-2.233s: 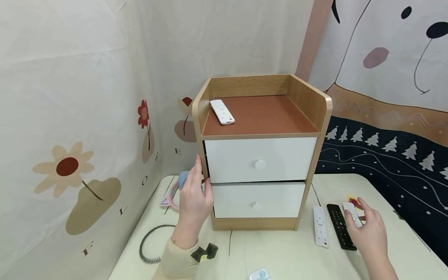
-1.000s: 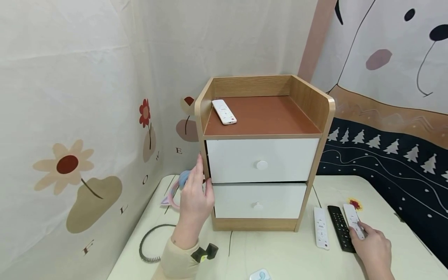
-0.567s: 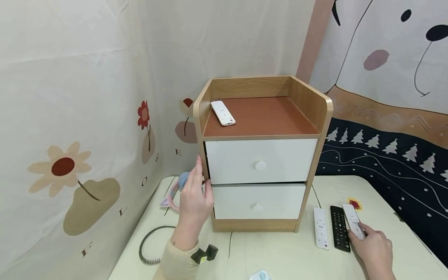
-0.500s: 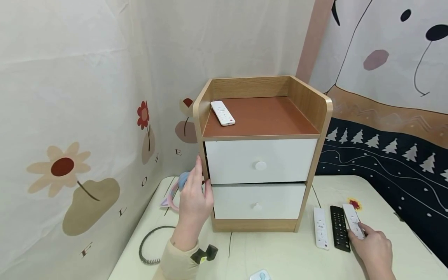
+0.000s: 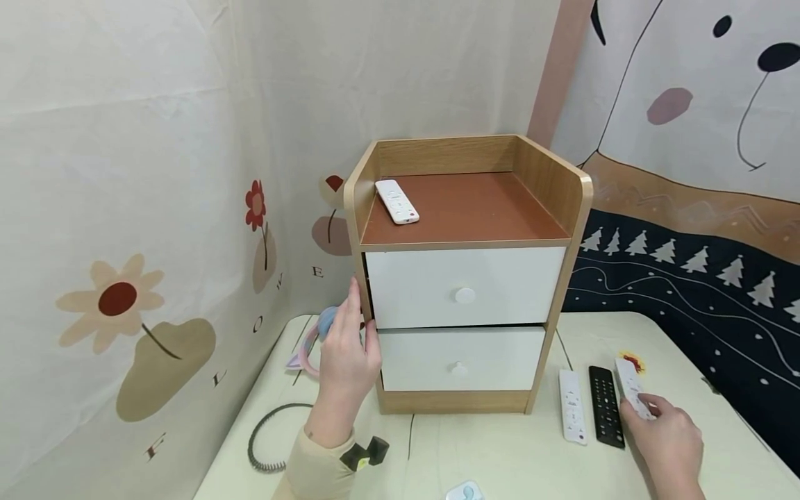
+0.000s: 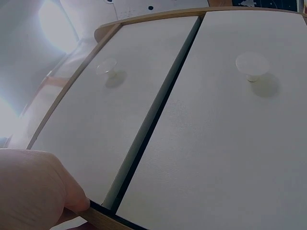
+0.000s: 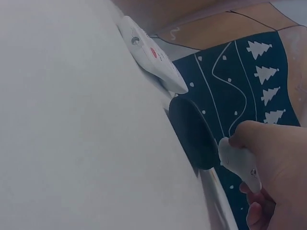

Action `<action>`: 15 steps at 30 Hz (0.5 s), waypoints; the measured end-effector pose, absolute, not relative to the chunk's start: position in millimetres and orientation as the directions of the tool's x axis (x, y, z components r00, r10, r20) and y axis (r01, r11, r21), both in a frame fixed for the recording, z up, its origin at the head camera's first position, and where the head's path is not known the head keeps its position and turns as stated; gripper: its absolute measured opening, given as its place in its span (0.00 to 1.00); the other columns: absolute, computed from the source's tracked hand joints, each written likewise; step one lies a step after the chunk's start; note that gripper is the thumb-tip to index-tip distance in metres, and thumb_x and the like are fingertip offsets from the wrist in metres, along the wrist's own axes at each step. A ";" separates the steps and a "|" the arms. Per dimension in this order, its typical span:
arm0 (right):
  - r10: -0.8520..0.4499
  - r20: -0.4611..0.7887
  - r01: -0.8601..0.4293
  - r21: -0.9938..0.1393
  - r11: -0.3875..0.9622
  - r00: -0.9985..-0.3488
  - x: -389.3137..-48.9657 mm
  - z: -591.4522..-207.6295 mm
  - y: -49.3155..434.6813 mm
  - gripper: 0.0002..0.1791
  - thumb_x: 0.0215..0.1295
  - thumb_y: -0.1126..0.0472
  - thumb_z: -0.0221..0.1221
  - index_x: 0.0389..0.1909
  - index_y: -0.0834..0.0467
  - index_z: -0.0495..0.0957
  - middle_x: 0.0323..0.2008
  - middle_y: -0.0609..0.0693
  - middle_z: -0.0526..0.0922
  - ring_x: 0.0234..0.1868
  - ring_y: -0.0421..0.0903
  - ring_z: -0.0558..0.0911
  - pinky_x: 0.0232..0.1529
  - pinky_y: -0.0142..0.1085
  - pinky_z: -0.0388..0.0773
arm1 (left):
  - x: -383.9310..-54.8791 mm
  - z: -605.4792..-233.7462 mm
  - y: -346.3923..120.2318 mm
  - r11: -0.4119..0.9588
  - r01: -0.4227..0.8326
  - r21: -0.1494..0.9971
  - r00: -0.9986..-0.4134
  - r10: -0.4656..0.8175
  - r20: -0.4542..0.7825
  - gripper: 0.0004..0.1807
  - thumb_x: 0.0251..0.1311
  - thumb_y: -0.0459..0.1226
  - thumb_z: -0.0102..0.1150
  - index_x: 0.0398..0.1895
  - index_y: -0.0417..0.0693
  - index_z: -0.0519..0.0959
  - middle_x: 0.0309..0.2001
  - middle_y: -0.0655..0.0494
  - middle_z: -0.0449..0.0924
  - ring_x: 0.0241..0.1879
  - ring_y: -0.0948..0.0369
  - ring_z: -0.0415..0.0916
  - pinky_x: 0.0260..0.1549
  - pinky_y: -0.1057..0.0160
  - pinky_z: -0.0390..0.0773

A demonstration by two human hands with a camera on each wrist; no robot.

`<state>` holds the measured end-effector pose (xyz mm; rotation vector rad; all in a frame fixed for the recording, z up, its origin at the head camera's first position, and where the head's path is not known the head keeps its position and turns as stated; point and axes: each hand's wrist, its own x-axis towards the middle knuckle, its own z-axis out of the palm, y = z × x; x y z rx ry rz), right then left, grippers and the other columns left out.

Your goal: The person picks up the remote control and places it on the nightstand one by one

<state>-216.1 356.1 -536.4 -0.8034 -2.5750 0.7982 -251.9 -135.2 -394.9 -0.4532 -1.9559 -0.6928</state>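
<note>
On the right of the table in the head view, my right hand (image 5: 665,437) grips the near end of a white remote control (image 5: 630,382) between thumb and fingers. In the right wrist view that remote (image 7: 238,163) is pinched by the hand. A black remote (image 5: 606,406) lies just left of it, and another white remote (image 5: 571,406) lies left of that. My left hand (image 5: 350,347) rests with straight fingers along the left side of a small wooden cabinet (image 5: 456,401), thumb at its front edge. A further white remote (image 5: 397,201) lies on the cabinet's brown top.
The cabinet has two white drawers with round knobs; the upper drawer (image 5: 412,288) sits slightly crooked. Left of it lie a pink and blue ring-shaped item (image 5: 306,351) and a dark coiled cord (image 5: 256,444). A small white case (image 5: 464,490) lies at the table's front edge.
My right hand has moved down from the white remote's far part to its near end and grips it there. The black remote has turned straighter. My left hand stays at the cabinet.
</note>
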 end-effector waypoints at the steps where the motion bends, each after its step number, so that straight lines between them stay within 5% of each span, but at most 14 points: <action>1: 0.599 0.149 0.410 -0.599 0.688 -0.787 -216.4 -534.6 354.8 0.32 0.70 0.50 0.65 0.65 0.71 0.80 0.58 0.77 0.83 0.55 0.72 0.80 0.55 0.64 0.76 | -251.9 -394.7 -135.3 0.768 0.576 0.279 -0.458 0.021 0.889 0.42 0.65 0.22 0.65 0.83 0.29 0.62 0.64 0.28 0.82 0.52 0.37 0.88 0.39 0.46 0.93; 7: 0.576 0.238 0.345 -0.605 0.717 -0.782 -217.6 -521.1 344.2 0.31 0.71 0.49 0.66 0.63 0.68 0.82 0.58 0.75 0.85 0.55 0.71 0.82 0.51 0.62 0.75 | -251.5 -394.1 -135.6 0.768 0.572 0.290 -0.469 0.015 0.883 0.42 0.66 0.23 0.65 0.84 0.29 0.62 0.64 0.29 0.82 0.51 0.38 0.88 0.38 0.46 0.93; 15: 0.544 0.358 0.238 -0.625 0.743 -0.758 -208.2 -488.7 322.2 0.28 0.70 0.46 0.68 0.59 0.65 0.86 0.52 0.69 0.88 0.45 0.60 0.81 0.39 0.45 0.68 | -251.5 -395.2 -135.0 0.766 0.570 0.296 -0.476 0.014 0.880 0.41 0.67 0.23 0.64 0.83 0.29 0.62 0.64 0.29 0.82 0.51 0.38 0.88 0.40 0.46 0.93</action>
